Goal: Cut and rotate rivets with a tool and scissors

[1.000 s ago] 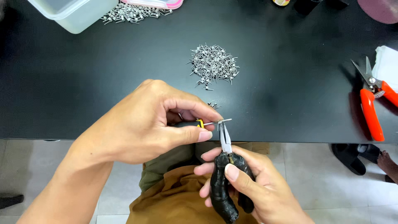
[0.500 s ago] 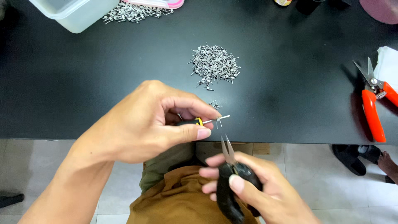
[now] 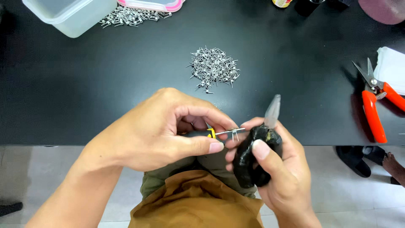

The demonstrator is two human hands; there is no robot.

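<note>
My left hand (image 3: 164, 128) grips a small screwdriver (image 3: 211, 134) with a black handle and a yellow band; a tiny wire coil (image 3: 234, 133) sits on its thin metal shaft. My right hand (image 3: 274, 169) holds black-wrapped pliers (image 3: 257, 154), their silvery jaws (image 3: 273, 110) tilted up and away from the coil. The fingertips of my right hand touch the shaft's tip. Both hands hover at the front edge of the black table (image 3: 105, 84), over my lap.
A heap of several small wire coils (image 3: 213, 67) lies mid-table. More coils (image 3: 126, 17) lie by a clear plastic box (image 3: 71, 14) and a pink-rimmed lid (image 3: 152, 5) at the back left. Orange-handled snips (image 3: 373, 101) and a white cloth (image 3: 390, 67) lie at the right.
The pliers left the coil, dropped toward my lap, then rose on the right with the jaws pointing up. My left hand with the screwdriver stayed almost still.
</note>
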